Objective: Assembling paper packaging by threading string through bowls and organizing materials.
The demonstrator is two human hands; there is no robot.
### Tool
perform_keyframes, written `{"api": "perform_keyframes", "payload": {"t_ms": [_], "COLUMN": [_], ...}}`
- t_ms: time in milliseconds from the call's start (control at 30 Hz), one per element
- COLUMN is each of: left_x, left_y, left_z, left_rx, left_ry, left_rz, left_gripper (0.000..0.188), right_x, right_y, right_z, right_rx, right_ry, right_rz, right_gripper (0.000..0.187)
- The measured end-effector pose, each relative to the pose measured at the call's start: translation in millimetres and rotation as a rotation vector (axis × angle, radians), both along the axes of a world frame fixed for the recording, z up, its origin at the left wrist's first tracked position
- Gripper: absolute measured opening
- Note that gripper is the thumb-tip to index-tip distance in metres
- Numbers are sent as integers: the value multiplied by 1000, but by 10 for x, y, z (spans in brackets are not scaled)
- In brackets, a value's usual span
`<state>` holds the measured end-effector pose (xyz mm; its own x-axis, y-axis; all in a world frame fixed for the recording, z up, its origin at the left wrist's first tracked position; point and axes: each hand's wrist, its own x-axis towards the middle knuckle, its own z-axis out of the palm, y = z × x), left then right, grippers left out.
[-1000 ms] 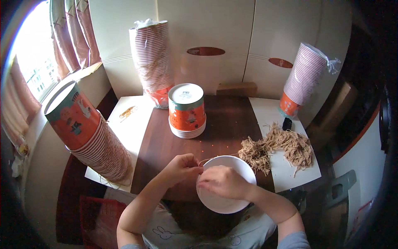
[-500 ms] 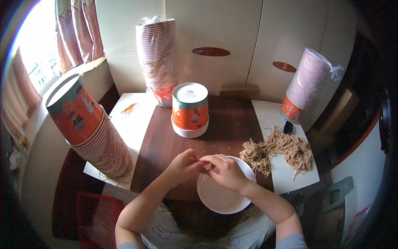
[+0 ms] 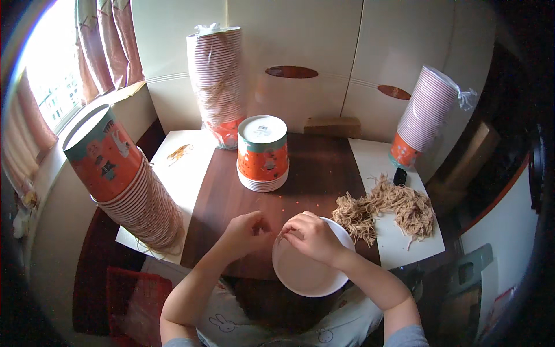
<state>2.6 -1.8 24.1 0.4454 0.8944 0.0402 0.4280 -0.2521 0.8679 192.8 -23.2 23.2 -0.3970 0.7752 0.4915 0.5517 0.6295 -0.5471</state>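
Observation:
A white paper tub (image 3: 312, 274) stands mouth up at the table's near edge, in front of me. Over its far rim is my right hand (image 3: 315, 236), thumb and fingertips pinched together. A small thin bit seems to stick out of that pinch, too small to name. My left hand (image 3: 245, 233) hovers just left of the tub, fingers curled, with a gap between thumb and forefinger and nothing visible in it. Beyond the hands, a short stack of orange and green paper tubs (image 3: 263, 159) stands upside down.
Tall stacks of nested tubs stand at the left (image 3: 141, 202), the back left (image 3: 217, 81) and the back right (image 3: 426, 110). A heap of tan strings (image 3: 399, 211) lies on the right white panel beside a black object (image 3: 400, 176). Orange-yellow bands (image 3: 180, 153) lie on the left panel.
My hands, fingertips together before, have parted. The left one has drawn back to the left and its fingers have loosened; the right one keeps its pinch over the tub.

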Motion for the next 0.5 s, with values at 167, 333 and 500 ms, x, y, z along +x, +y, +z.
{"api": "perform_keyframes", "payload": {"t_ms": [167,333,500], "left_x": [86,194,238], "left_y": [-63,-152,-186], "left_z": [-23,-97,-118], "left_rx": [166,434,585], "left_ry": [79,123,251], "left_rz": [-2,89,172], "left_gripper": [17,17,16], "right_x": [26,9,30], "right_y": [9,31,36], "right_z": [-9,-20,-42], "right_rx": [-52,-115,-188], "right_ry": [-16,-3,28], "right_rz": [4,0,6], "right_gripper": [9,8,9]}}
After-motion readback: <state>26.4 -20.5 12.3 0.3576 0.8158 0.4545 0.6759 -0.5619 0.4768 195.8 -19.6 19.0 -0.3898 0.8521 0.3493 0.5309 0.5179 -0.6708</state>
